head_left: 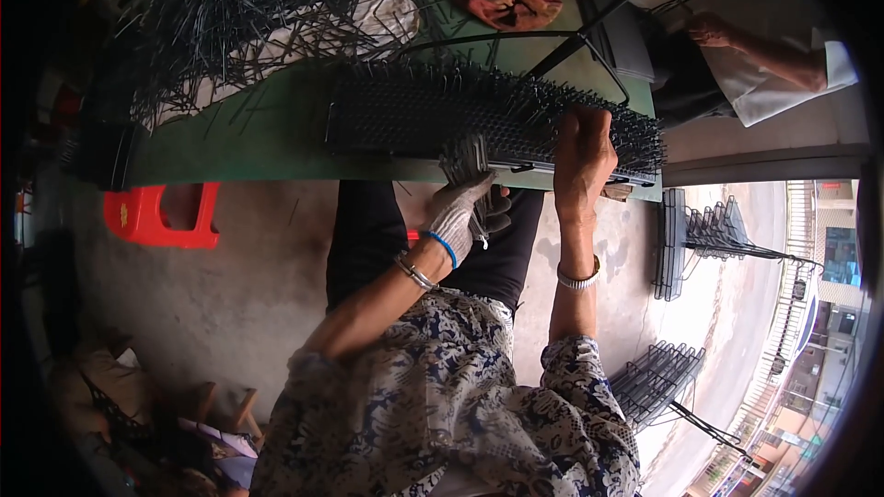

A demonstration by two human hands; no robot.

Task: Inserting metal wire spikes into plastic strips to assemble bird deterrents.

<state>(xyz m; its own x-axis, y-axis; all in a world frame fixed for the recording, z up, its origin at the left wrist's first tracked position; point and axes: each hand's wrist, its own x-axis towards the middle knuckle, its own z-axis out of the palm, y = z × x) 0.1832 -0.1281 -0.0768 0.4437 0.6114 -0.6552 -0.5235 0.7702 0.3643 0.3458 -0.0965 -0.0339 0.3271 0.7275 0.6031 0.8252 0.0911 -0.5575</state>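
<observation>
My left hand (453,216), in a pale glove with a blue band at the wrist, grips a bundle of thin dark metal rods (468,158) by the table's near edge. Beyond it lies a long black perforated rack (405,121). Many short rods stand upright along the rack's far side and right part. My bare right hand (587,158) is closed over the rack's right part, fingertips turned down among the rods. Whatever is between those fingers is hidden.
A big heap of loose dark rods (230,18) lies on pale cloth (382,11) atop the green table (262,152). Behind the rack sits a reddish glove (511,2). A black metal arm (589,26) crosses above. Red stool (138,216) at left; another person's hand (709,30) at right.
</observation>
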